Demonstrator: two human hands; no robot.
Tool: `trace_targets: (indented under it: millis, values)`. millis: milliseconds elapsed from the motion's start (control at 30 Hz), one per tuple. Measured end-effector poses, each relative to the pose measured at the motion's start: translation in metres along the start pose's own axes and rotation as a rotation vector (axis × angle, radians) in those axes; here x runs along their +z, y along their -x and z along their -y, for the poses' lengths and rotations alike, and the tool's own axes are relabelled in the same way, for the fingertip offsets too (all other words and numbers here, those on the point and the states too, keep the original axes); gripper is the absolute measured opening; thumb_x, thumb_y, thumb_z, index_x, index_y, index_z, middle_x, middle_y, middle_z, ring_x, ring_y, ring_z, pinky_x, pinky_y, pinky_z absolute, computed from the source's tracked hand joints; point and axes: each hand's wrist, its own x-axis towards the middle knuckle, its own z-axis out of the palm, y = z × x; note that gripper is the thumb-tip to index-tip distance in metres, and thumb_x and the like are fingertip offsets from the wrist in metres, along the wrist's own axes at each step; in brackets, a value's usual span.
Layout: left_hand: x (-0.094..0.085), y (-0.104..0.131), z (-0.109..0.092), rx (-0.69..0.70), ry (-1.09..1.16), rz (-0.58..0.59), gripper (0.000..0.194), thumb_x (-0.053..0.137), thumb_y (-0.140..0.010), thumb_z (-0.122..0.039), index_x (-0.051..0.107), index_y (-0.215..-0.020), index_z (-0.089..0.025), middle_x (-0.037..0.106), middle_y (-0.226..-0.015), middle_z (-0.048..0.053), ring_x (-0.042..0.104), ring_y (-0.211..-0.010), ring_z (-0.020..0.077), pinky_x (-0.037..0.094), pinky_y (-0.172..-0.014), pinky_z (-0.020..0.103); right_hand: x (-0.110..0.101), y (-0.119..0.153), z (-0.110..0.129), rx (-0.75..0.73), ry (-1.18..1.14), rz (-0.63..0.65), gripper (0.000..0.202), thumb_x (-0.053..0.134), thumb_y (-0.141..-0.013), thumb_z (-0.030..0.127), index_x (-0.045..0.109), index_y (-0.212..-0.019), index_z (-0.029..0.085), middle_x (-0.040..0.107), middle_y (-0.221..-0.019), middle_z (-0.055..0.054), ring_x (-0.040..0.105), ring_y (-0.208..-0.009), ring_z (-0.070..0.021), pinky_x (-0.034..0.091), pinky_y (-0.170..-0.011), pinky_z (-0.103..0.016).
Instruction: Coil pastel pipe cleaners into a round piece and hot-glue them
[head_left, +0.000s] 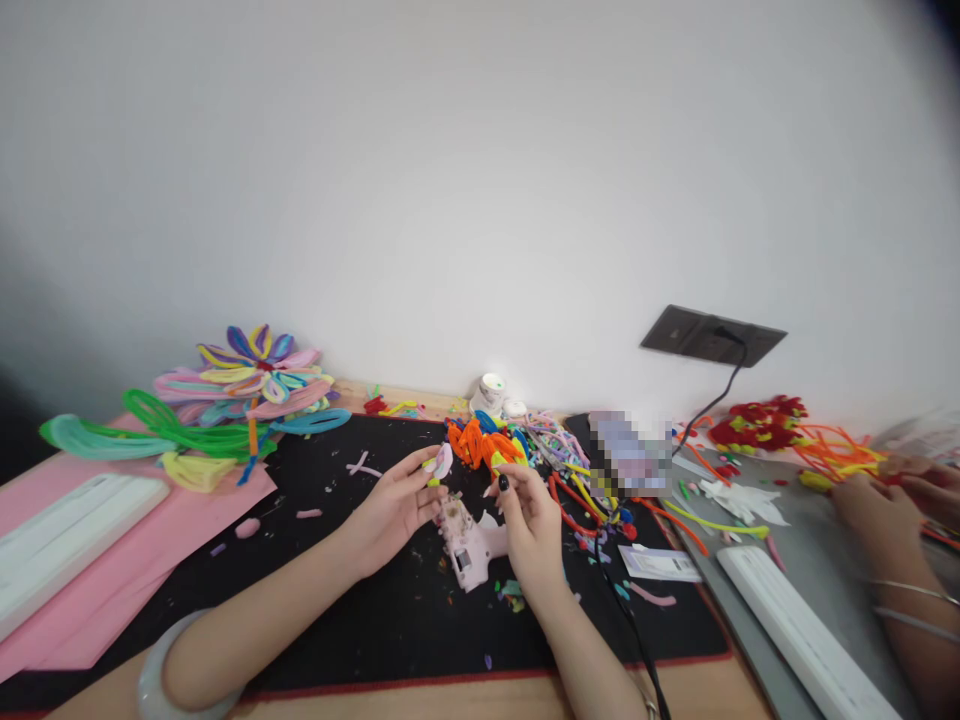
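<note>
My left hand (397, 510) pinches a small looped piece of pipe cleaner (443, 462), pink and white with yellow at its lower end. To its right, my right hand (534, 515) has thumb and fingers pressed together; what lies between them, if anything, is too small to tell. A bit of yellow shows by those fingertips. Under and between both hands, a pale pink glue gun (471, 560) rests on the black mat (360, 620). Just behind the hands is a pile of orange pipe cleaners (471, 443).
A pipe-cleaner flower (262, 370) and green loops (210, 435) lie at left on pink paper (187, 540). A white cup (489, 393) stands by the wall. A black cord (628, 610) crosses the mat. At right, another person's hands (877, 510) handle orange pipe cleaners.
</note>
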Motion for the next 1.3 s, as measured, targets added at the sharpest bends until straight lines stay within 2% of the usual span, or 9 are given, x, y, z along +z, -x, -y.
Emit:
trace_targets:
  millis: [133,267,367,533,733,1000,1167,1300]
  values:
    - [0.001,0.004,0.0,-0.083,0.041,0.08,0.035,0.076,-0.073,-0.011,0.067,-0.106,-0.019,0.058,-0.074,-0.003,0.05,-0.049,0.002,0.041,-0.046,0.013,0.001,0.0,0.003,-0.044,0.035,0.047,0.018,0.05,-0.089,0.02,0.064,-0.1,0.02,0.064,-0.076,-0.003,0.061,-0.067,-0.0172,0.049,-0.061,-0.028]
    - [-0.001,0.005,0.003,-0.144,0.036,0.138,0.035,0.08,-0.071,-0.014,0.069,-0.104,-0.018,0.056,-0.075,-0.002,0.045,-0.048,0.001,0.035,-0.043,0.012,0.005,0.0,0.007,-0.118,0.086,0.167,0.021,0.058,-0.081,0.013,0.065,-0.099,0.021,0.059,-0.072,0.0,0.053,-0.056,-0.0136,0.045,-0.054,-0.026]
    - [-0.002,0.004,0.006,-0.155,0.001,0.151,0.033,0.079,-0.072,-0.016,0.07,-0.104,-0.019,0.056,-0.075,-0.002,0.044,-0.049,0.0016,0.035,-0.044,0.013,0.008,0.001,0.008,-0.116,0.109,0.216,0.023,0.063,-0.076,0.013,0.064,-0.098,0.021,0.056,-0.071,0.002,0.048,-0.054,-0.0122,0.04,-0.05,-0.024]
    - [-0.001,0.008,0.007,-0.17,-0.058,0.163,0.038,0.082,-0.069,-0.021,0.07,-0.105,-0.021,0.057,-0.078,-0.002,0.041,-0.048,0.0007,0.033,-0.046,0.014,0.013,0.003,0.008,-0.089,0.14,0.163,0.019,0.068,-0.073,0.016,0.061,-0.09,0.021,0.052,-0.066,0.005,0.045,-0.051,-0.0112,0.038,-0.048,-0.023]
    - [0.003,0.011,0.005,-0.191,-0.083,0.219,0.038,0.084,-0.067,-0.024,0.071,-0.103,-0.021,0.054,-0.074,-0.003,0.04,-0.048,0.0014,0.03,-0.044,0.015,0.012,0.004,0.012,-0.16,0.145,0.134,0.008,0.059,-0.079,0.014,0.06,-0.081,0.021,0.06,-0.067,0.002,0.049,-0.049,-0.0106,0.043,-0.048,-0.023]
    - [0.002,0.008,0.003,-0.151,-0.051,0.194,0.038,0.083,-0.067,-0.02,0.07,-0.102,-0.02,0.055,-0.074,-0.003,0.041,-0.049,0.0017,0.035,-0.045,0.014,0.007,0.004,0.01,-0.243,0.168,0.12,0.012,0.054,-0.086,0.016,0.064,-0.081,0.021,0.068,-0.073,-0.003,0.061,-0.059,-0.0145,0.05,-0.055,-0.026]
    - [0.002,0.008,0.001,-0.13,-0.022,0.17,0.036,0.082,-0.068,-0.016,0.069,-0.101,-0.018,0.055,-0.075,-0.003,0.045,-0.05,0.0024,0.038,-0.046,0.015,0.008,0.003,0.011,-0.158,0.096,0.078,0.013,0.054,-0.082,0.012,0.063,-0.081,0.021,0.067,-0.073,-0.002,0.06,-0.056,-0.0137,0.051,-0.053,-0.026]
    - [0.001,0.004,0.002,-0.104,0.02,0.157,0.035,0.082,-0.068,-0.015,0.069,-0.1,-0.017,0.057,-0.078,-0.001,0.05,-0.056,0.0041,0.044,-0.053,0.017,0.007,-0.002,0.012,-0.001,-0.177,0.013,0.003,0.058,-0.08,0.018,0.06,-0.079,0.02,0.069,-0.087,-0.007,0.066,-0.073,-0.0172,0.051,-0.052,-0.024]
